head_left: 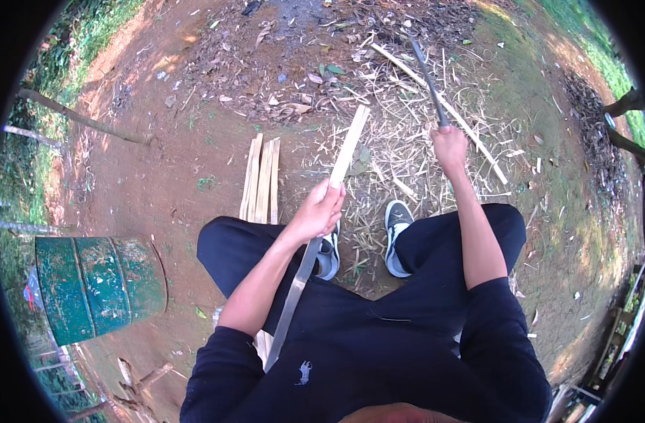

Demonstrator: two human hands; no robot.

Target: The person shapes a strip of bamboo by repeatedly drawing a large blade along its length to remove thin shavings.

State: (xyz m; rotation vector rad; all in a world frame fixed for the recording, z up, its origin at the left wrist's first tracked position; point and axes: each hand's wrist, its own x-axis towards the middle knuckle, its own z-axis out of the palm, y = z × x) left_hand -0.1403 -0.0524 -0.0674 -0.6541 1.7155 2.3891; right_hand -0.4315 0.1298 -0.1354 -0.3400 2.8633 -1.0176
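My left hand (318,213) is closed around a long bamboo strip (351,145). Its pale upper end points away from me and looks split into layers; the greyish lower part slants back past my left thigh toward my body. Away to the right, my right hand (450,149) grips a long knife (430,82) by its handle. The dark, narrow blade points forward and slightly left, apart from the strip. Left of the held strip, beyond my left knee, lies a bundle of pale split strips (262,176); my knee covers its near end.
Thin curled shavings (400,158) cover the dirt before my shoes. A long pale strip (477,143) lies on them, passing under the blade in view. A rusty green metal drum (100,289) is at the left. Dry leaves (287,109) are scattered farther ahead. Thin poles (90,121) stand far left.
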